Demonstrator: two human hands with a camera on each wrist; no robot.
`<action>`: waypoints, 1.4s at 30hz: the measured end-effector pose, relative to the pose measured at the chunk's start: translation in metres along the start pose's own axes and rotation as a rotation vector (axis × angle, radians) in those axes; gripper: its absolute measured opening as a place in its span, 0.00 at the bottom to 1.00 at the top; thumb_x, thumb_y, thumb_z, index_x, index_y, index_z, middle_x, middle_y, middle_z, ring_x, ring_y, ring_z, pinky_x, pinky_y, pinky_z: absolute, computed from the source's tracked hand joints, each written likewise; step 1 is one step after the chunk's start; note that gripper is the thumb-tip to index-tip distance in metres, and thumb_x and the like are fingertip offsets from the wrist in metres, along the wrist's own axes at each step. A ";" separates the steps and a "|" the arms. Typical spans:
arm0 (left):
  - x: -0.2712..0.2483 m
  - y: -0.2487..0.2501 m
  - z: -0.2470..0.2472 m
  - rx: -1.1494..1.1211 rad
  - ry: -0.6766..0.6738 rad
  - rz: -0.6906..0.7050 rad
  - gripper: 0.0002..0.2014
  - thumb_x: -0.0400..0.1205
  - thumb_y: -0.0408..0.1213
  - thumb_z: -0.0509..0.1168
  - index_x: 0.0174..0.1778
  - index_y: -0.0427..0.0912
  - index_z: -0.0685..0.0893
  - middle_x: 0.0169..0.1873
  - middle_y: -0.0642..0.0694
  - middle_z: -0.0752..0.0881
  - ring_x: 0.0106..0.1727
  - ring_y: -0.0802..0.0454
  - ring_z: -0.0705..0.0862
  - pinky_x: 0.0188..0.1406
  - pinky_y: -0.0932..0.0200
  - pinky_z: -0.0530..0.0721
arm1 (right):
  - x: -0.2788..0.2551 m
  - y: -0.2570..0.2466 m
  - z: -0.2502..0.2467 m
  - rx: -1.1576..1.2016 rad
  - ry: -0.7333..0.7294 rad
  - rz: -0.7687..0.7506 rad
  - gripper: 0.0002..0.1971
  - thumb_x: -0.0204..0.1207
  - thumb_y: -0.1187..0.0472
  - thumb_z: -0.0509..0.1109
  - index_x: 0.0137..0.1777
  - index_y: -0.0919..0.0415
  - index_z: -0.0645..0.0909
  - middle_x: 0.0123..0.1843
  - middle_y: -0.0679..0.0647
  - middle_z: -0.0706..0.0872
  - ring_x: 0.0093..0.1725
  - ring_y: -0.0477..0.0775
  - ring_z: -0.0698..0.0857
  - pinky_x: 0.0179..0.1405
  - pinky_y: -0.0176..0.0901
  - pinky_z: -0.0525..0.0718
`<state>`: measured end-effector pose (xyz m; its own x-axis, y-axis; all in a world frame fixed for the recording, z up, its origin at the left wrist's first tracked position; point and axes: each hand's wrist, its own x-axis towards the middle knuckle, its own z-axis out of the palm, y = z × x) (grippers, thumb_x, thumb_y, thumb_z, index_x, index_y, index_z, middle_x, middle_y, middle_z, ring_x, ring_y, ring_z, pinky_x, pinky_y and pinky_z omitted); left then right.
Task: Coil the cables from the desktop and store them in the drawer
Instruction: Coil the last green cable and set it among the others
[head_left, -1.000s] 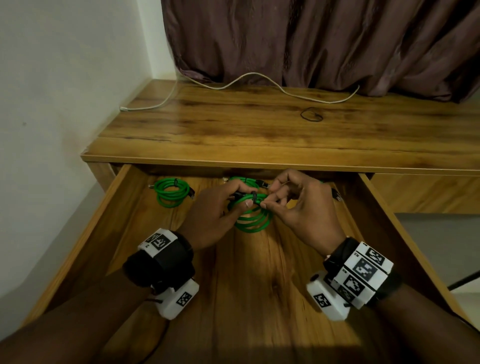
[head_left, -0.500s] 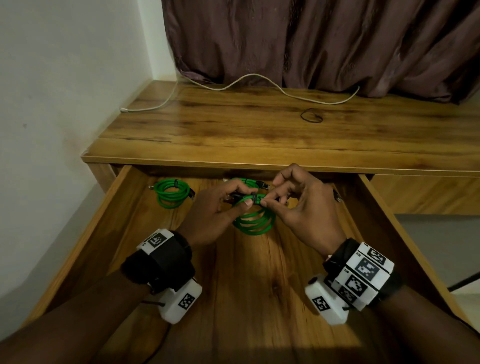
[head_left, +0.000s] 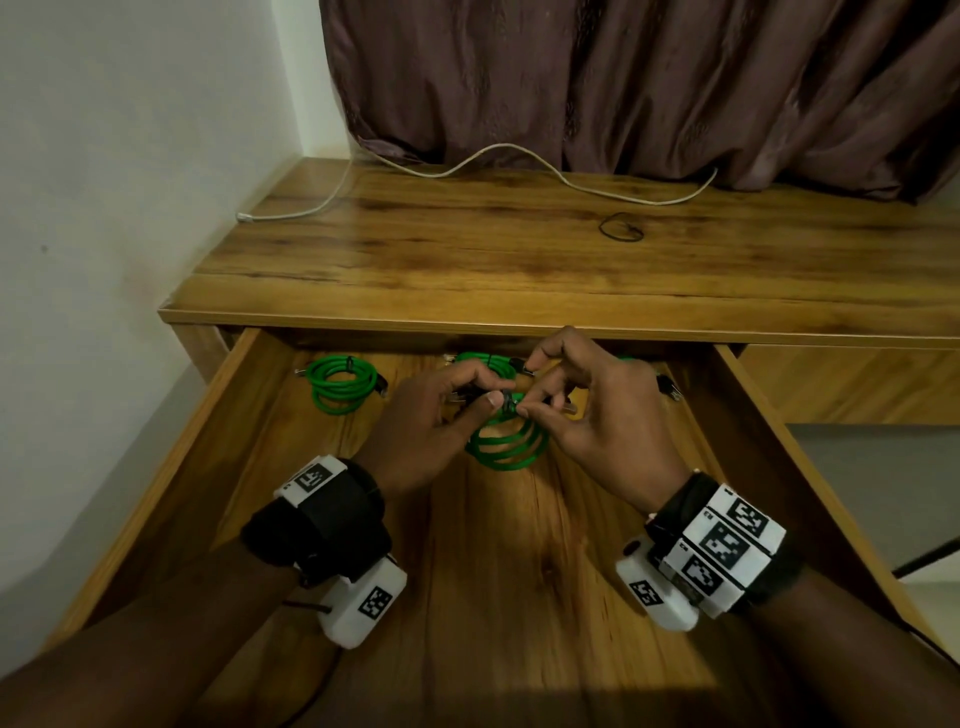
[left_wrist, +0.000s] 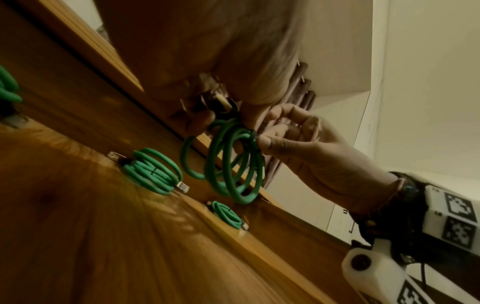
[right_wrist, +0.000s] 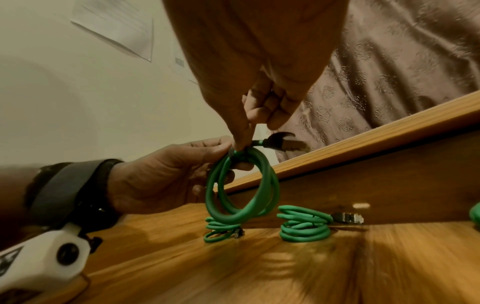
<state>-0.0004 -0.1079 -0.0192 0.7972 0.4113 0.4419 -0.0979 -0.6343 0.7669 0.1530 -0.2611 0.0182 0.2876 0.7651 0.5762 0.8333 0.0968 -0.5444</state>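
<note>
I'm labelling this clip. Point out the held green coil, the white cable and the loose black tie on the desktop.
held green coil (head_left: 506, 452), head view, lower loops.
white cable (head_left: 571, 182), head view, mid-run.
black tie (head_left: 621, 228), head view, its loop.

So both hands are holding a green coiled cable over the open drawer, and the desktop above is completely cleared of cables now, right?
Not quite. Both the left hand and the right hand do hold the green coiled cable over the open drawer, but the desktop is not cleared: the head view shows a white cable still lying uncoiled along its back edge.
</note>
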 end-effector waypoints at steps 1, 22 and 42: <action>0.000 0.000 0.000 0.017 0.005 0.002 0.05 0.90 0.39 0.68 0.53 0.55 0.86 0.56 0.59 0.91 0.60 0.61 0.88 0.56 0.62 0.84 | 0.000 -0.001 0.001 -0.009 -0.002 -0.014 0.20 0.71 0.65 0.86 0.58 0.58 0.82 0.37 0.45 0.92 0.38 0.42 0.90 0.42 0.35 0.87; -0.003 -0.003 0.002 -0.024 -0.060 -0.003 0.05 0.90 0.41 0.68 0.57 0.50 0.90 0.59 0.60 0.91 0.64 0.62 0.87 0.61 0.58 0.87 | -0.005 0.011 0.006 0.311 0.036 0.260 0.19 0.67 0.64 0.89 0.48 0.58 0.81 0.37 0.49 0.95 0.39 0.49 0.94 0.39 0.45 0.87; 0.002 -0.015 -0.002 -0.100 0.019 -0.074 0.05 0.91 0.39 0.66 0.52 0.49 0.87 0.52 0.59 0.90 0.59 0.59 0.89 0.57 0.58 0.84 | 0.003 0.013 0.003 0.110 0.038 0.205 0.16 0.71 0.45 0.86 0.51 0.51 0.88 0.47 0.43 0.91 0.50 0.43 0.87 0.48 0.34 0.82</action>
<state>0.0014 -0.0963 -0.0290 0.7931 0.4677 0.3902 -0.0986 -0.5337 0.8399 0.1633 -0.2557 0.0116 0.4645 0.7516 0.4683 0.6999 0.0124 -0.7142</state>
